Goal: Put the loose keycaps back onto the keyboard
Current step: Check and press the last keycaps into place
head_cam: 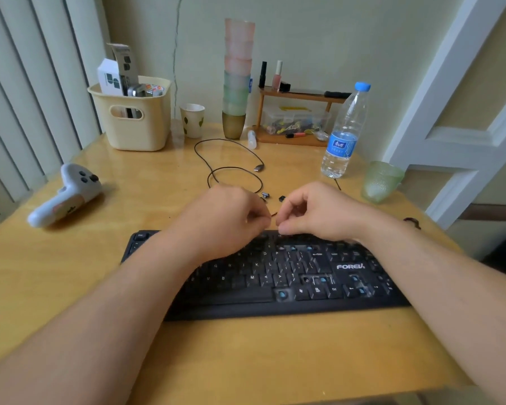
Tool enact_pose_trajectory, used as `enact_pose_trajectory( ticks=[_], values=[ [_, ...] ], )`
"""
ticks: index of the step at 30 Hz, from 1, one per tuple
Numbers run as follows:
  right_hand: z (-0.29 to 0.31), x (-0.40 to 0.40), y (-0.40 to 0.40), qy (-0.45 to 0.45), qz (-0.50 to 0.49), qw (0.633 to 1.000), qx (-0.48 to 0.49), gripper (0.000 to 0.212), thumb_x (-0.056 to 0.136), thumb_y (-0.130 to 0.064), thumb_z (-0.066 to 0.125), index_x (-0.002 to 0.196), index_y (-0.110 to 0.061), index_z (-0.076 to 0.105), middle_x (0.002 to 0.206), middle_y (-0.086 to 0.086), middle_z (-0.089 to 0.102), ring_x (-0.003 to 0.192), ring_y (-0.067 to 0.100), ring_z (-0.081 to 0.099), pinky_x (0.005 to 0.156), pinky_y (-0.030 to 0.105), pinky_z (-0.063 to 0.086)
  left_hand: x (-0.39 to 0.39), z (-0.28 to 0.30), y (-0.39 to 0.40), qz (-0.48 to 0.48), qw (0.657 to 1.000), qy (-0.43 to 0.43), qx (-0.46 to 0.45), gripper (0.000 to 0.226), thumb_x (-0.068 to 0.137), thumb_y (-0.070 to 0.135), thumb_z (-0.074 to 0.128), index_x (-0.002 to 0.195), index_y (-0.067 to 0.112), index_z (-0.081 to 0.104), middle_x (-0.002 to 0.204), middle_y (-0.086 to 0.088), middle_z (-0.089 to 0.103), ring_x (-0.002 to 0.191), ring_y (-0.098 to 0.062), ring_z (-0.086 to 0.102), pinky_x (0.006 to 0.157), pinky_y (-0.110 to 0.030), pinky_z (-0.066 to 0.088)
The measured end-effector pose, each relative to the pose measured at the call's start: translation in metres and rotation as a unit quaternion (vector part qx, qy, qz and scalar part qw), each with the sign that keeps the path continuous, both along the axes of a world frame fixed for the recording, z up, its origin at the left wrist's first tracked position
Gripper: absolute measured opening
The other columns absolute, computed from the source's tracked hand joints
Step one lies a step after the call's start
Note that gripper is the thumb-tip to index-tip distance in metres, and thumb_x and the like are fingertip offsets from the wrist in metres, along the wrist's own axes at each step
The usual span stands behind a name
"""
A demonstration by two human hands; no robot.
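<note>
1. So there's a black keyboard [275,276] sitting in the lower middle of the frame on a yellowish wooden bench [70,287]. A bunch of keys are missing: you can see blue switch stems showing in the top row right of centre, plus a few near the arrow keys and along the bottom row.
2. Both hands hover over the keyboard's far edge, pretty much dead centre of the frame, fingertips nearly meeting.
3. Left hand [225,214]: fingers curled in tight, thumb and forefinger pressed together. Looks like a pinch, but honestly I can't tell if anything's in there; it's blurry.
4. Right hand [313,214]: same story, fingers curled with the tips pinched narrow, thumb low and right by the top row of keys. Can't tell whether it holds a cap.
5. Loose keycaps [265,195] lie on the bench just beyond the fingers, a little above centre frame: one beside the left knuckles, another [281,198] just above the right forefinger. Neither is touched.
6. The keyboard's cable [231,159] loops on the bench above the hands.
7. Other stuff: white game controller [67,194] at left, water bottle [345,133] upper right, green glass [380,181] at right, cream basket [135,121] upper left.
</note>
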State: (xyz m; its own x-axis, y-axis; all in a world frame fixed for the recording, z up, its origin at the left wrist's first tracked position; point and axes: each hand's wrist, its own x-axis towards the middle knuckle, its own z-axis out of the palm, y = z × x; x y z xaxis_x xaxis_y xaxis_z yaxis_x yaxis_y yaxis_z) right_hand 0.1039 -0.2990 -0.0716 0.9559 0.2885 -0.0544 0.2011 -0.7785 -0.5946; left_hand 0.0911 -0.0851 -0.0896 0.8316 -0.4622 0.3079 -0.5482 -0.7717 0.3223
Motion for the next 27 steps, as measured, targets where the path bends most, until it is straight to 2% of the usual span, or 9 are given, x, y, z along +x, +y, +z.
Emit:
enact_pose_trajectory(
  ticks=[4, 7, 10, 14, 17, 19, 23, 25, 27],
  values=[
    [0.001, 0.031, 0.032, -0.066, -0.007, 0.998, -0.010, 0.002, 0.089, -0.027, 0.081, 0.088, -0.028, 0.079, 0.089, -0.014, 0.073, 0.085, 0.003, 0.063, 0.074, 0.023, 0.049, 0.027, 0.016, 0.062, 0.121, 0.992, 0.035, 0.002, 0.016, 0.099, 0.034, 0.064, 0.107, 0.032, 0.078, 0.100, 0.012, 0.074, 0.091, -0.011, 0.064, 0.086, -0.027, 0.051],
    [-0.006, 0.052, 0.065, -0.095, 0.006, 0.994, -0.055, 0.007, 0.092, -0.025, 0.075, 0.094, -0.030, 0.080, 0.095, -0.017, 0.071, 0.091, 0.005, 0.063, 0.074, 0.020, 0.046, 0.039, 0.012, 0.086, 0.166, 0.983, 0.078, 0.014, 0.017, 0.099, 0.026, 0.063, 0.106, 0.034, 0.077, 0.097, 0.013, 0.070, 0.095, -0.011, 0.061, 0.084, -0.025, 0.043],
    [-0.011, 0.063, 0.092, -0.112, 0.024, 0.988, -0.101, 0.014, 0.095, -0.028, 0.069, 0.103, -0.030, 0.080, 0.105, -0.011, 0.074, 0.097, 0.010, 0.062, 0.089, 0.026, 0.051, 0.046, 0.005, 0.087, 0.173, 0.980, 0.099, 0.027, 0.021, 0.100, 0.024, 0.061, 0.110, 0.035, 0.077, 0.100, 0.016, 0.067, 0.097, -0.009, 0.058, 0.088, -0.024, 0.041],
    [-0.011, 0.070, 0.112, -0.110, 0.011, 0.981, -0.156, 0.009, 0.091, -0.021, 0.072, 0.090, -0.024, 0.080, 0.091, -0.004, 0.073, 0.089, 0.019, 0.066, 0.081, 0.038, 0.062, 0.049, -0.002, 0.082, 0.166, 0.980, 0.108, 0.022, 0.024, 0.098, 0.023, 0.061, 0.113, 0.033, 0.078, 0.108, 0.014, 0.072, 0.109, -0.012, 0.062, 0.092, -0.025, 0.045],
    [-0.007, 0.072, 0.118, -0.084, 0.013, 0.980, -0.180, 0.018, 0.089, -0.010, 0.071, 0.092, -0.026, 0.079, 0.097, -0.002, 0.070, 0.091, 0.022, 0.066, 0.082, 0.039, 0.062, 0.051, -0.005, 0.080, 0.166, 0.980, 0.109, 0.022, 0.027, 0.097, 0.024, 0.060, 0.118, 0.034, 0.075, 0.116, 0.011, 0.073, 0.112, -0.013, 0.062, 0.097, -0.029, 0.049],
    [-0.005, 0.072, 0.117, -0.065, 0.021, 0.980, -0.186, 0.023, 0.087, -0.006, 0.073, 0.094, -0.028, 0.078, 0.102, -0.003, 0.069, 0.092, 0.021, 0.066, 0.083, 0.037, 0.062, 0.051, -0.005, 0.079, 0.158, 0.981, 0.111, 0.024, 0.030, 0.098, 0.026, 0.060, 0.124, 0.036, 0.071, 0.117, 0.013, 0.072, 0.109, -0.011, 0.061, 0.095, -0.028, 0.048],
    [-0.006, 0.069, 0.117, -0.058, 0.010, 0.985, -0.162, 0.024, 0.083, -0.008, 0.072, 0.091, -0.029, 0.077, 0.102, -0.007, 0.068, 0.092, 0.016, 0.065, 0.083, 0.035, 0.061, 0.051, -0.006, 0.078, 0.148, 0.982, 0.115, 0.006, 0.035, 0.097, 0.028, 0.062, 0.130, 0.040, 0.066, 0.115, 0.017, 0.071, 0.102, -0.008, 0.059, 0.093, -0.028, 0.048],
    [-0.004, 0.066, 0.114, -0.061, -0.011, 0.992, -0.111, 0.023, 0.081, -0.011, 0.076, 0.093, -0.030, 0.078, 0.098, -0.011, 0.070, 0.092, 0.012, 0.065, 0.080, 0.031, 0.059, 0.050, -0.004, 0.078, 0.147, 0.982, 0.116, -0.003, 0.038, 0.097, 0.029, 0.063, 0.133, 0.042, 0.063, 0.116, 0.018, 0.070, 0.105, -0.010, 0.060, 0.095, -0.030, 0.049],
    [0.002, 0.060, 0.105, -0.050, -0.033, 0.998, -0.031, 0.024, 0.080, -0.009, 0.078, 0.092, -0.030, 0.079, 0.092, -0.013, 0.070, 0.087, 0.008, 0.065, 0.071, 0.024, 0.054, 0.048, -0.002, 0.078, 0.145, 0.982, 0.121, -0.013, 0.043, 0.098, 0.031, 0.065, 0.138, 0.044, 0.058, 0.121, 0.017, 0.068, 0.111, -0.012, 0.060, 0.098, -0.032, 0.049]
  ],
)
